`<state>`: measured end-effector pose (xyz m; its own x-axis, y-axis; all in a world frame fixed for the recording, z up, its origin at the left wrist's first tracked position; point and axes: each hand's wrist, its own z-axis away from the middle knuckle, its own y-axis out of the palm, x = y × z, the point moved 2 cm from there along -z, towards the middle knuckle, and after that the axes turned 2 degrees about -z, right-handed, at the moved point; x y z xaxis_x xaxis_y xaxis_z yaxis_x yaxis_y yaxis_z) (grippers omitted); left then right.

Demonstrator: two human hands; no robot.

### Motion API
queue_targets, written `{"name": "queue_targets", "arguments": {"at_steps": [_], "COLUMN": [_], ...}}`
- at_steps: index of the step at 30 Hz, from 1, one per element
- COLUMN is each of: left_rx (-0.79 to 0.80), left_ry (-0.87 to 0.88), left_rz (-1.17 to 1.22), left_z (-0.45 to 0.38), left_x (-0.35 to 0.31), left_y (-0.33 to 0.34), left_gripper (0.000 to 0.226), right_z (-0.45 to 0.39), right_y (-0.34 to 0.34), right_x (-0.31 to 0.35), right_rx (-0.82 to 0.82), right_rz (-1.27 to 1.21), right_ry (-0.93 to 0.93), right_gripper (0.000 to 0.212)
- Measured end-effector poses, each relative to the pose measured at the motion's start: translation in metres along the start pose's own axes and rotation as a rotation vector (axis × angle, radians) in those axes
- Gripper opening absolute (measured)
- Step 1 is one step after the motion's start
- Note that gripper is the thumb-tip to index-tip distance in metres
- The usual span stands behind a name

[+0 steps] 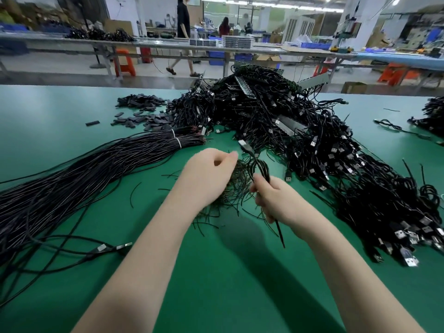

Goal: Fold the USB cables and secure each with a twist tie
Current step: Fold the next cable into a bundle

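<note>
Right hand (274, 200) grips 1 folded cable (260, 168); left hand (211, 169) seemingly pinches a tie beside it; untied bundle (72, 179) remains left.

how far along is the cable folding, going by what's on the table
Done: the big heap of folded USB cables at right suggests many are already bundled, though ties are too small to confirm. In hand: the right hand holds one folded cable while the left hand reaches into the loose twist ties. Left: the long straight cables at left remain unfolded.
</note>
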<state>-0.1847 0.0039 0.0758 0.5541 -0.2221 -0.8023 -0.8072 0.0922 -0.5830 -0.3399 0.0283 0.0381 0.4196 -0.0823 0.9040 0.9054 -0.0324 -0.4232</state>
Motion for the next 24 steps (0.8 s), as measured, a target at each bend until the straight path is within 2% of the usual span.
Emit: {"name": "queue_targets", "arguments": {"at_steps": [2, 3, 5, 7, 9, 13, 16, 19, 22, 24], "left_rx": [-0.095, -0.053, 0.108, 0.23, 0.311, 0.457, 0.449, 0.437, 0.413, 0.404], "left_ry": [0.231, 0.374, 0.626, 0.747, 0.719, 0.596, 0.593, 0.584, 0.604, 0.583], "left_rz": [-0.387, -0.557, -0.832, -0.879, -0.827, -0.778, -0.724, -0.741, -0.786, -0.84], "left_z": [0.002, 0.003, 0.006, 0.01, 0.016, 0.036, 0.05, 0.063, 0.066, 0.064], "left_x": [0.002, 0.003, 0.005, 0.01, 0.016, 0.027, 0.03, 0.033, 0.037, 0.04], "left_y": [-0.001, 0.004, 0.016, 0.022, 0.021, 0.026, 0.031, 0.038, 0.041, 0.042], "left_gripper": [0.047, 0.062, 0.074, 0.063, 0.054, 0.058, 0.05, 0.053, 0.034, 0.031], "right_z": [0.001, 0.003, 0.007, 0.013, 0.019, 0.034, 0.042, 0.044, 0.044, 0.042], "right_y": [-0.006, -0.008, -0.01, -0.011, -0.013, -0.011, -0.007, -0.006, -0.006, -0.006], "right_x": [-0.011, -0.016, -0.021, -0.019, -0.017, -0.016, -0.018, -0.022, -0.029, -0.033], "right_rx": [0.199, 0.299, 0.475, 0.604, 0.687, 0.813, 0.83, 0.847, 0.858, 0.859], "right_rz": [-0.296, -0.345, -0.247, -0.09, 0.013, 0.176, 0.248, 0.262, 0.197, 0.123], "right_ry": [0.233, 0.289, 0.311, 0.299, 0.298, 0.275, 0.253, 0.245, 0.268, 0.288], "right_gripper": [0.032, 0.032, 0.033, 0.035, 0.038, 0.04, 0.038, 0.037, 0.035, 0.034]}}
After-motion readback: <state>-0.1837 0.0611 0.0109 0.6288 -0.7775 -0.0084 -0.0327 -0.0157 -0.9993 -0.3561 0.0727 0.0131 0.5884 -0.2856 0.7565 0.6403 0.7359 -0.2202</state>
